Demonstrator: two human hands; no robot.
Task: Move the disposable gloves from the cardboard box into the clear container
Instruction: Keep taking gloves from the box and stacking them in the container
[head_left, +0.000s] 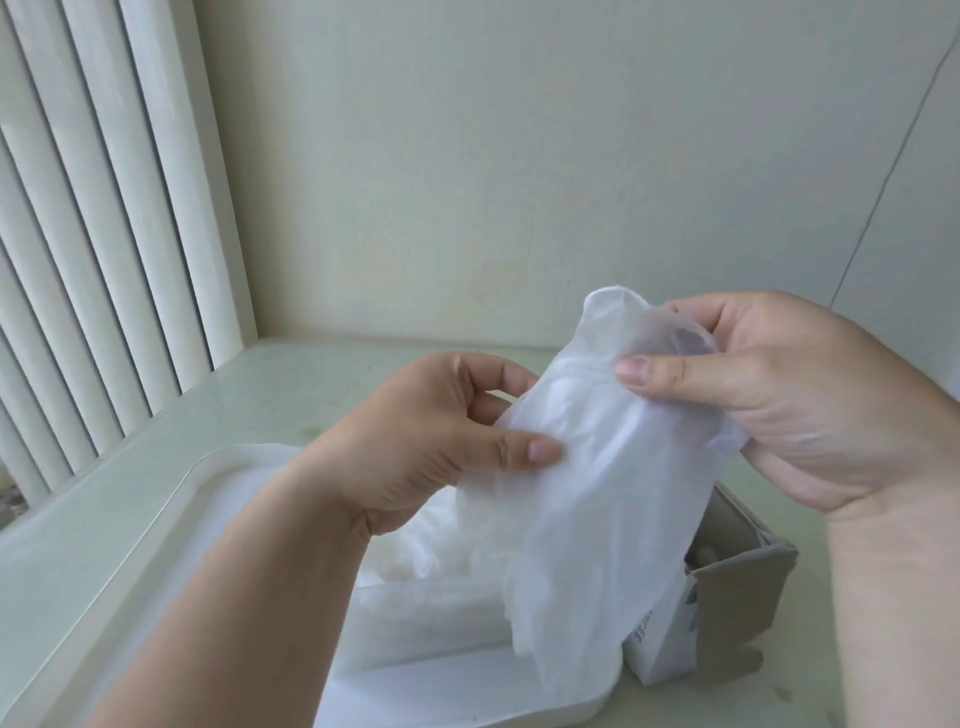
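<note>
A: hands status?
B: both busy. The left hand (441, 441) pinches, w/ thumb + curled fingers, the left edge of a bundle of thin translucent white plastic disposable gloves (597, 499). The right hand (789, 400) pinches the bundle's top end, thumb in front, fingers curled behind. Fingertips show thru the film.
A: bundle pos?
B: in the air between the 2 hands. Top end is at the right hand, the rest hangs below both. Lower end drapes over the near right corner of the frosted clear rectangular plastic container (156, 525). Can't tell if it touches.
A: container contents?
B: more crumpled white gloves (415, 540) inside, directly under the left hand and wrist.
A: box?
B: grey-brown cardboard box (737, 587) under the right wrist, just beside the container's right side, flap open.
A: label/brand?
B: white side panel has small dark print running vertically + blue-grey marks. Too small and blurred, can't read any of it.
A: surroundings?
B: pale greenish-white tabletop (291, 395) beyond the left hand. White vertical blind slats (104, 208) far to its left. Plain off-white wall (519, 156) behind both hands.
</note>
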